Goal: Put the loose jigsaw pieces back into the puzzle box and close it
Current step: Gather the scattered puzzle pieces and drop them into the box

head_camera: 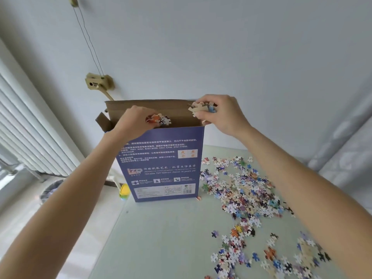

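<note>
Both hands over the open puzzle box (161, 164)

Left hand (132, 122) and right hand (220, 113) each grip a clump of jigsaw pieces (159, 119) in curled fingers above the upright box's mouth. Loose pieces (243, 198) litter the pale bench (161, 238) to the right; white wall (221, 47) behind, blinds (26, 133) left.

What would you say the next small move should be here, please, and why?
Probably release both handfuls into the upright blue cardboard puzzle box: the left hand and right hand each hold jigsaw pieces over its open top, and many loose pieces remain on the pale green table.
</note>
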Available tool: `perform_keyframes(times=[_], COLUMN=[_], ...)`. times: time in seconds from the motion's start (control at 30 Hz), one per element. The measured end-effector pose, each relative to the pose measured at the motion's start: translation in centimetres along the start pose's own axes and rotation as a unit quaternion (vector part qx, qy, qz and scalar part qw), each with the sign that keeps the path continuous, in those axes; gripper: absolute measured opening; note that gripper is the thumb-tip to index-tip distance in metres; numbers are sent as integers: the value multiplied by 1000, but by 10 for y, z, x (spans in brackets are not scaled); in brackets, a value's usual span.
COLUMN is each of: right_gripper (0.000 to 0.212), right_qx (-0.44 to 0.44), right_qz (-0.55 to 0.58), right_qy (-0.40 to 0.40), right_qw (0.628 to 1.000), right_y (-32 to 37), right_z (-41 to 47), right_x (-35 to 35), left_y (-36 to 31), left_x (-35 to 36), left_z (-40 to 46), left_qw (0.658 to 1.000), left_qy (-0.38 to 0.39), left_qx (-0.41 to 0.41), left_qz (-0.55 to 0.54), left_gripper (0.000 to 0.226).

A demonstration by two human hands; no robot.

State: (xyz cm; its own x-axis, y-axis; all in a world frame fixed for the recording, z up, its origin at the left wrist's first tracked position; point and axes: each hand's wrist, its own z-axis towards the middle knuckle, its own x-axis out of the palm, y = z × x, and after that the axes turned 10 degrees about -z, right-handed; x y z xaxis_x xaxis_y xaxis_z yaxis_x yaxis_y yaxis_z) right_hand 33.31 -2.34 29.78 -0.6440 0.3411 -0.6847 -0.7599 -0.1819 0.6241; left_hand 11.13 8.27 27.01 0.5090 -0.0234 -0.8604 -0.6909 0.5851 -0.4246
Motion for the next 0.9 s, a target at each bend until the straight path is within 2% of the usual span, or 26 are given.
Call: perform_keyframes(times=[0.1,0.27,0.53,0.6,0.9], right_gripper=[20,19,16,15,25], right_qx=[-18,-69,-102,-109,-95], right_qz=[-62,-154,-225,-235,-213], right_qy=[16,58,137,142,104], right_qw=[998,984,959,955,967], right_y=[5,10,7,7,3], right_z=[23,40,52,54,53], right_x=[14,39,63,65,79], left_y=[5,13,23,21,17], left_x=[-3,-8,-12,-11,5], left_z=[3,4,6,5,-19], left_qw=[1000,999,995,995,992], left_qy=[22,37,41,29,5], left_qx=[-19,-8,-25,-22,15], left_qz=[0,-23,-93,-96,-129], left_gripper=[39,25,11,4,7])
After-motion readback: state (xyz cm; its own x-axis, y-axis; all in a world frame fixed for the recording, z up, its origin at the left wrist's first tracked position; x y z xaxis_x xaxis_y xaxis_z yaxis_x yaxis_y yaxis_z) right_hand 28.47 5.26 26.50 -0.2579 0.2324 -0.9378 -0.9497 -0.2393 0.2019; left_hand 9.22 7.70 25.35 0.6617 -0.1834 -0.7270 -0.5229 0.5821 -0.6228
